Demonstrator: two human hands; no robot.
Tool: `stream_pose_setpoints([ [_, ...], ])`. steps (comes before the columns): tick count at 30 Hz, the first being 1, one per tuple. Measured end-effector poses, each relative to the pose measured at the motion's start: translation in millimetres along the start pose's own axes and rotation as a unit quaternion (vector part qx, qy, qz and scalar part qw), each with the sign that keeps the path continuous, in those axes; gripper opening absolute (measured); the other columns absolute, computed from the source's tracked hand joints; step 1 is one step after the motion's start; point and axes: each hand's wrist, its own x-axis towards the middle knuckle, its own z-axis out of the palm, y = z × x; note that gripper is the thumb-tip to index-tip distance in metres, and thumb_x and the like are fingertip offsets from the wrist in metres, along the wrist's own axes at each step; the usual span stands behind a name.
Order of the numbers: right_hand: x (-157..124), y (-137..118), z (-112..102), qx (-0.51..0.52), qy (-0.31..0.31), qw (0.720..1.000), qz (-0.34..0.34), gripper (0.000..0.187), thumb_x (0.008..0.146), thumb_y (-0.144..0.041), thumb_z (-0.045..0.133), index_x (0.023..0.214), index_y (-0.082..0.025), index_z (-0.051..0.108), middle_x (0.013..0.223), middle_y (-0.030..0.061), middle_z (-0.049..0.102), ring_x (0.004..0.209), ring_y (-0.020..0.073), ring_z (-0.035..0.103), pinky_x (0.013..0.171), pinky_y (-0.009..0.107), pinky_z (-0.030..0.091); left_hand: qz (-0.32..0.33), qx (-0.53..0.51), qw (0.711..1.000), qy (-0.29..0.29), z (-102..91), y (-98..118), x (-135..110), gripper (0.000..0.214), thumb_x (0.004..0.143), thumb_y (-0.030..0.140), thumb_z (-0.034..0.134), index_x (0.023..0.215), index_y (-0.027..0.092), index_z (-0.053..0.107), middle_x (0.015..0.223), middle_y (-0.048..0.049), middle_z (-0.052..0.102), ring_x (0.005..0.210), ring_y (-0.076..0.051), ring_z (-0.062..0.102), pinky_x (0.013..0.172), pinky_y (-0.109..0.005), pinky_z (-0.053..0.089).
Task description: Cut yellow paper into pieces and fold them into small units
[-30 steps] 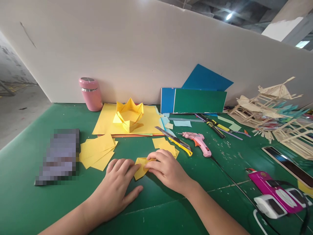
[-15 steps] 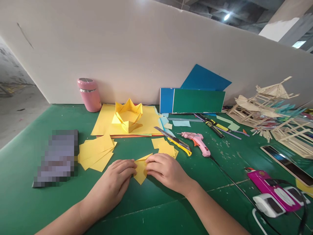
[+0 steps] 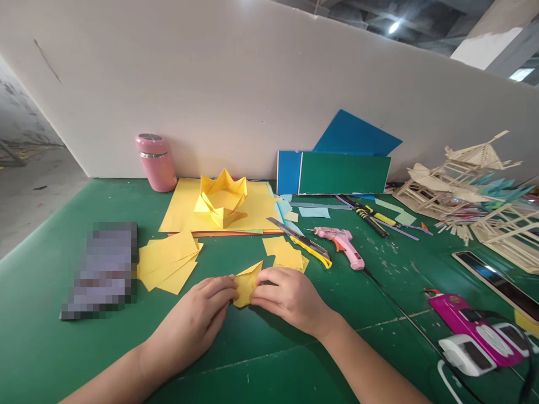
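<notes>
Between my hands, just above the green tabletop, is a small folded piece of yellow paper (image 3: 245, 287). My left hand (image 3: 207, 308) pinches its left edge, fingertips closed on it. My right hand (image 3: 290, 297) grips the right edge the same way. One pointed flap stands up at the paper's top, and its lower end looks bent under. Beyond my hands a crown-like ring of folded yellow paper (image 3: 221, 210) rests on a stack of yellow sheets (image 3: 179, 216). Loose yellow squares (image 3: 166, 261) are fanned out to the left, with more yellow squares (image 3: 288, 259) behind my right hand.
A utility knife (image 3: 311, 251) and a pink glue gun (image 3: 343, 244) with a cord lie to the right. Further right are a phone (image 3: 497, 283), a magenta power strip (image 3: 458, 320) and a wooden stick model (image 3: 467, 191). A pink flask (image 3: 158, 165) stands back left.
The folded paper's lower point has turned under, and its upper flap has risen more upright. Both hands keep hold of it. The view has shifted slightly.
</notes>
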Motion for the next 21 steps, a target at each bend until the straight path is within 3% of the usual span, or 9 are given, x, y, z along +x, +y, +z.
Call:
stream_pose_setpoints([
  [7, -0.9, 1.0, 4.2, 0.015, -0.007, 1.0, -0.017, 0.023, 0.095, -0.025, 0.049, 0.084, -0.019, 0.069, 0.082, 0.0038, 0.068, 0.079, 0.0164, 0.059, 0.07, 0.028, 0.05, 0.003, -0.001, 1.0, 0.018, 1.8, 1.9, 1.6, 0.028, 0.095, 0.023, 0.037, 0.097, 0.018, 0.065, 0.106, -0.0098, 0.07, 0.098, -0.021, 0.067, 0.086, -0.033, 0.056],
  [13, -1.3, 0.3, -0.1, 0.021, -0.025, 0.999, -0.029, 0.022, 0.094, -0.026, 0.051, 0.083, -0.019, 0.068, 0.082, 0.0035, 0.068, 0.081, 0.0167, 0.06, 0.072, 0.028, 0.051, 0.005, -0.003, 1.0, 0.02, 1.3, 1.6, 1.3, 0.03, 0.094, 0.02, 0.036, 0.088, 0.018, 0.065, 0.105, -0.0089, 0.07, 0.098, -0.02, 0.067, 0.088, -0.033, 0.056],
  [21, -0.5, -6.2, -1.0, -0.03, -0.056, 0.998, -0.03, 0.024, 0.094, -0.022, 0.048, 0.079, -0.018, 0.067, 0.076, 0.0033, 0.065, 0.074, 0.0158, 0.058, 0.061, 0.025, 0.044, -0.012, -0.012, 1.0, 0.012, 2.1, 2.4, 2.3, 0.029, 0.092, 0.02, 0.037, 0.084, 0.019, 0.064, 0.102, -0.0087, 0.071, 0.098, -0.02, 0.068, 0.085, -0.032, 0.057],
])
